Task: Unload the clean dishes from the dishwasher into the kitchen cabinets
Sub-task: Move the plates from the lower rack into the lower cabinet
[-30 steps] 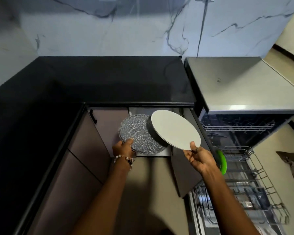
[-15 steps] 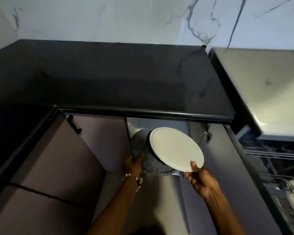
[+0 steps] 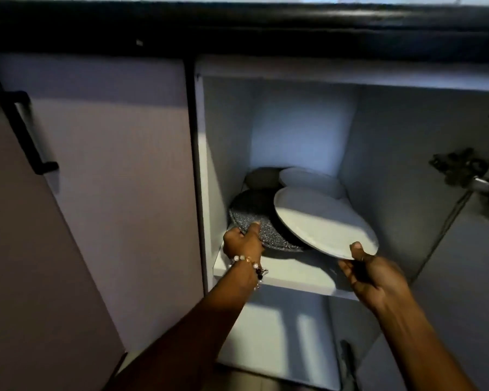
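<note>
Over the cabinet shelf (image 3: 280, 273) your left hand (image 3: 243, 244) grips the speckled plate (image 3: 251, 221) — your right hand (image 3: 374, 275) pinches the white plate (image 3: 319, 221), hiding its edge; dishes behind stay dim.

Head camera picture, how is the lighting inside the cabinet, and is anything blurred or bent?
Head view: dim overall; the cabinet's back wall catches a soft bluish light, and the white plate in the right hand is the brightest thing. The speckled grey plate held by the left hand sits in shadow. The black door handle is smeared by motion blur, and the wide lens bows the cabinet edges.
</note>
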